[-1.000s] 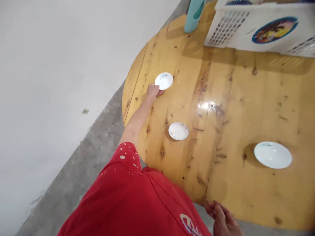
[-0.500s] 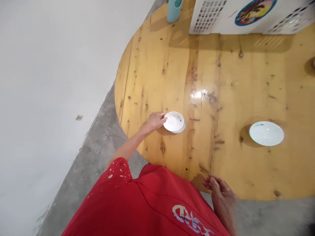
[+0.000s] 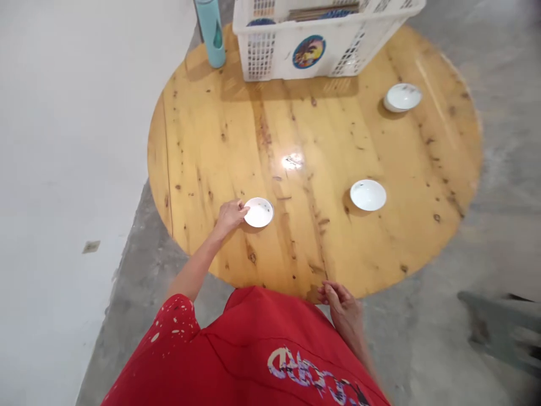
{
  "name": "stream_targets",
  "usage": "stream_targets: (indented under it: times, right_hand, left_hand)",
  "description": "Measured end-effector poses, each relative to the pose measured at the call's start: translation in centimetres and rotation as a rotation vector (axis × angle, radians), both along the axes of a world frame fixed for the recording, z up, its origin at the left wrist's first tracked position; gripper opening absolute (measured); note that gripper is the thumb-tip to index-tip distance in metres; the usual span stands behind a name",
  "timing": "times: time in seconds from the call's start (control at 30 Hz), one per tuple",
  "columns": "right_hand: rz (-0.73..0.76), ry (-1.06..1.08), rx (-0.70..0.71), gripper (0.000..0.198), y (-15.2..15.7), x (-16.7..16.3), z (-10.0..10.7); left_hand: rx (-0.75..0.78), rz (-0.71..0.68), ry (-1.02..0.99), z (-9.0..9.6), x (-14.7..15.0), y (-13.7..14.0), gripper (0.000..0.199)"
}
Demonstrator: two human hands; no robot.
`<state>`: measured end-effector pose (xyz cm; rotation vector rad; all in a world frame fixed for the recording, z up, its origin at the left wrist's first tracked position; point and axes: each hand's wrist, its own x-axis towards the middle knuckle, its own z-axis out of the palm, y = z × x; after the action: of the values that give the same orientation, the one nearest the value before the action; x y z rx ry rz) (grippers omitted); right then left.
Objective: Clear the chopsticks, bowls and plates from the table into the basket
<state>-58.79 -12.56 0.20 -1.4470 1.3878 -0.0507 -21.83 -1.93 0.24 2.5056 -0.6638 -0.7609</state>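
Note:
My left hand (image 3: 232, 214) pinches the left rim of a small white bowl (image 3: 259, 212), thumb at the edge. The bowl, with small printed marks inside its rim, sits on the wooden table (image 3: 228, 152) at the near left. By the table's front edge, my right hand (image 3: 341, 304) hangs with loosely curled fingers and nothing visible in it. A second white bowl (image 3: 368, 195) stands right of the middle, apart from both hands. Farther back on the right is another white bowl (image 3: 402, 98), which looks like a stack.
A white plastic basket (image 3: 291, 53) stands at the back with things inside. Left of it is a light blue bottle-like container (image 3: 212, 36). A white wall (image 3: 76, 141) runs along the left. A grey stool-like object (image 3: 499, 327) is on the floor at right.
The view has shifted, showing more of the table and the far right bowl. The bowl at my left hand looked tilted before and now looks level. My right hand stays by the table edge.

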Motion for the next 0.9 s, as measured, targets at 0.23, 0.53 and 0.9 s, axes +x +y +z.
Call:
stream_targets:
  times: [0.23,0.53,0.9]
  right_hand:
    - [-0.010,0.010,-0.033,0.052,0.7,0.1,0.3]
    - [-0.003,0.003,-0.028,0.052,-0.2,-0.1,0.1]
    - [0.040,-0.132,0.042,0.055,-5.6,-2.4,-0.8]
  left_hand:
    - [0.037,-0.069,-0.039,-1.1,-0.2,-0.1,0.017]
    - [-0.083,-0.073,0.049,-0.4,-2.8,-3.3,0.021]
    - [-0.258,-0.141,0.102,2.7,-10.9,-20.1,0.019]
